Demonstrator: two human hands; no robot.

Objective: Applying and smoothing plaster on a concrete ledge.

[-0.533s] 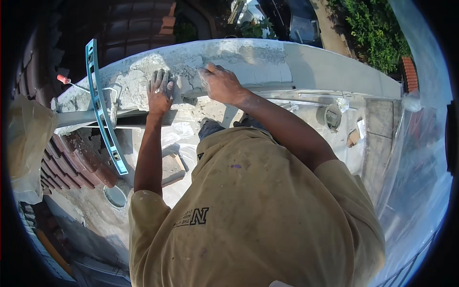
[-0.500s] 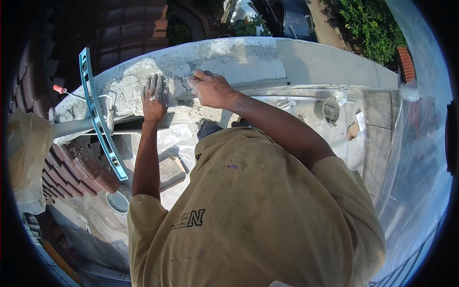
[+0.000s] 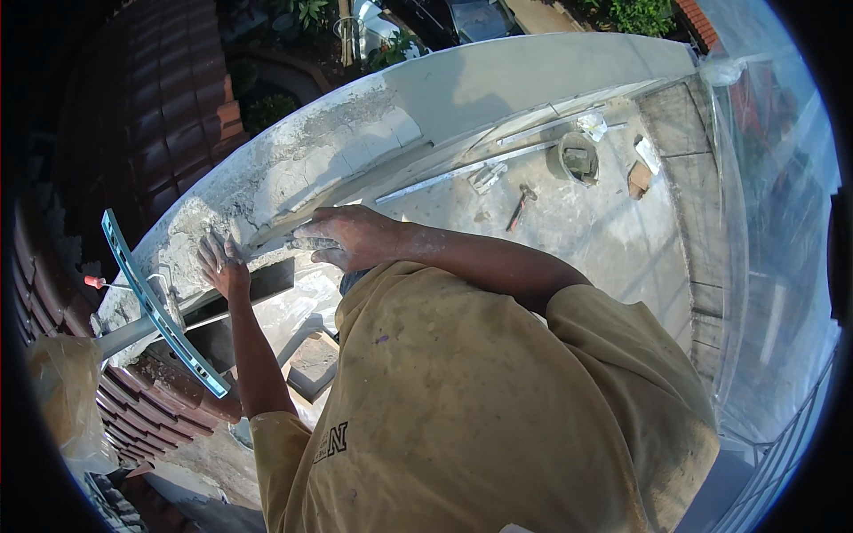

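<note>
Rough wall top (image 3: 275,175) is pressed by left grip (image 3: 222,266), spread flat and wide; right grip (image 3: 348,238) is held at its inner side, half-curled, nothing seen in it. Level (image 3: 152,304), left of left grip, could be tipped by a left forearm (image 3: 260,355) knock. Outer edge (image 3: 315,108) is met beyond both; wider room is offered rightward, around hammer (image 3: 518,211).

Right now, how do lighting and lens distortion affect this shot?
In the head view, the blue level looks bowed, likely from the fisheye lens, and the corners go black; same view, sunlight brightens the rough plaster, while the roof tiles at upper left sit in deep shade; same view, the plastic sheet at right looks hazy.
</note>
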